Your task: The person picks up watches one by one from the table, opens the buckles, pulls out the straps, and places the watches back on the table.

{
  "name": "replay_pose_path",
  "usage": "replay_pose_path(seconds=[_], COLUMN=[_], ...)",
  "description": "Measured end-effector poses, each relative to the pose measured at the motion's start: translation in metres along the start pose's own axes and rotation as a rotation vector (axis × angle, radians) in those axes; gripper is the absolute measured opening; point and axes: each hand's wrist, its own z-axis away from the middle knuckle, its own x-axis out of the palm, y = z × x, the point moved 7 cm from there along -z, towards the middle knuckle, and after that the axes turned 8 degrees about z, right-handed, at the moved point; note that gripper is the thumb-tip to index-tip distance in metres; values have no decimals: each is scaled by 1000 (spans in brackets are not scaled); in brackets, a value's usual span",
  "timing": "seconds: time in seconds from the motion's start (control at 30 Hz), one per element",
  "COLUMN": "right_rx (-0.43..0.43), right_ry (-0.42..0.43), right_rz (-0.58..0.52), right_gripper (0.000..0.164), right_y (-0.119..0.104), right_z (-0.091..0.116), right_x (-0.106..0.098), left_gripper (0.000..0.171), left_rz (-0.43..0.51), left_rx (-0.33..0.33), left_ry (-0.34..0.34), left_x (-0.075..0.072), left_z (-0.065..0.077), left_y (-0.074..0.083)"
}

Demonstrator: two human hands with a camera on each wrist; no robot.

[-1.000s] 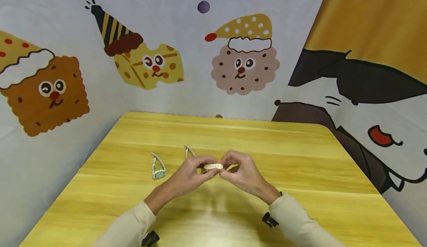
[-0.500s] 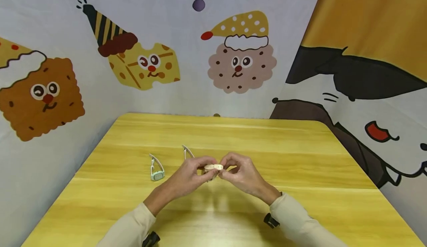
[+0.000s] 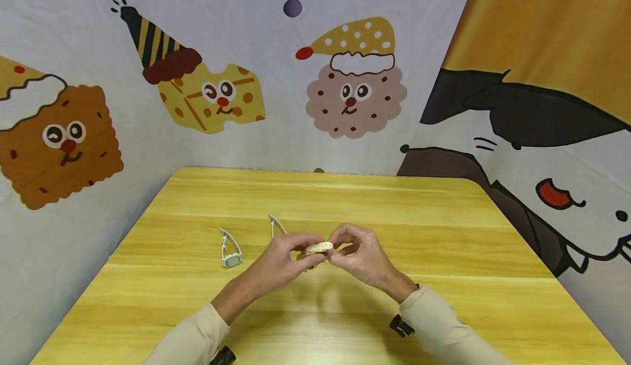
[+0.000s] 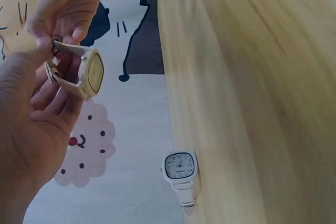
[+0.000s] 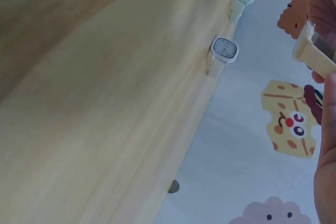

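Note:
Over the middle of the table, a cream wristwatch is held between both hands, its strap bent round into a loop. My left hand grips the watch between thumb and fingers. My right hand pinches the strap at its right end in the head view. The left wrist view shows the watch face turned sideways and the strap ends meeting at the fingertips. In the right wrist view, only part of the cream watch shows at the right edge.
Left of the hands, a pale green watch stands on the wooden table with its strap looped. A white watch stands beyond the left hand, partly hidden by it; its face shows in the left wrist view. A cartoon-printed cloth hangs behind.
The cream watch has tilted slightly, its right end rising, and shifted a little right. Both hands keep their hold. The head view has turned slightly.

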Motion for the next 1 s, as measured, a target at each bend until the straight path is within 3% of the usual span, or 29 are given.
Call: replay_pose_path(seconds=[0.17, 0.33, 0.67, 1.0], right_rx=[27, -30, -42, -44], right_ry=[-31, -66, -76, -67], right_rz=[37, 20, 40, -21], right_gripper=[19, 13, 10, 16], right_y=[2, -4, -6, -5], right_z=[1, 0, -1, 3], right_x=[4, 8, 9, 9], left_gripper=[21, 21, 14, 11], left_rz=[-60, -115, -116, -135], left_rx=[54, 49, 69, 156], left_ry=[-4, -11, -7, 18], left_x=[-3, -6, -7, -9], left_z=[0, 2, 1, 2], left_y=[1, 1, 3, 6])
